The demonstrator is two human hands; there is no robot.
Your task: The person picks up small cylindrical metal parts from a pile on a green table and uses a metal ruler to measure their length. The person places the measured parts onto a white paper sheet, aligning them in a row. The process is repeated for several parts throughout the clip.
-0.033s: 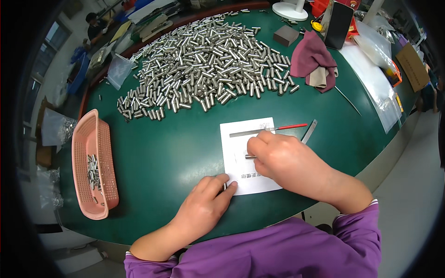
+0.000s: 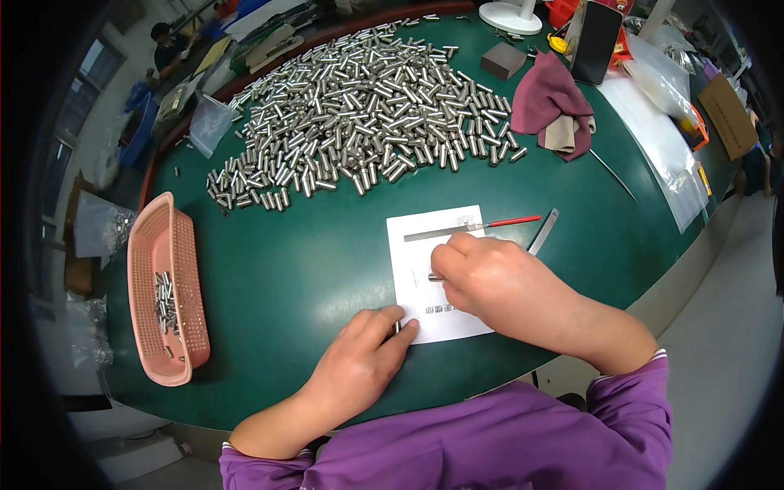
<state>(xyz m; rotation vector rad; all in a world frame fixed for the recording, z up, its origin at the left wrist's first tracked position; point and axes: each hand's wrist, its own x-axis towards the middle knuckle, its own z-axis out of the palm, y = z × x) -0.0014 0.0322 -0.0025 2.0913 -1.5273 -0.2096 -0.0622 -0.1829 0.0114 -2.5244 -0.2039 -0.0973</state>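
Note:
A white printed sheet of paper (image 2: 457, 328) lies on the green table in front of me. Over its right side, my right hand (image 2: 506, 282) is closed in a pinch on a metal pin (image 2: 436, 278), whose end sticks out to the left of the fingers. At the sheet's lower left corner rests my left hand (image 2: 359, 355), fingers bent and thumb close to them. Between them shows a bit of a small metal pin (image 2: 397, 327), mostly hidden. A flat file with a red handle (image 2: 514, 221) lies across the top of the sheet.
Beyond the sheet spreads a big heap of metal pins (image 2: 359, 106). A pink plastic basket (image 2: 196, 286) with some pins stands left. Beside the file is a flat metal strip (image 2: 545, 232). Farther right are a maroon cloth (image 2: 547, 94), a thin rod (image 2: 612, 175) and a phone (image 2: 597, 45).
My right hand has shifted very slightly left with the pin. My left hand has stayed in place.

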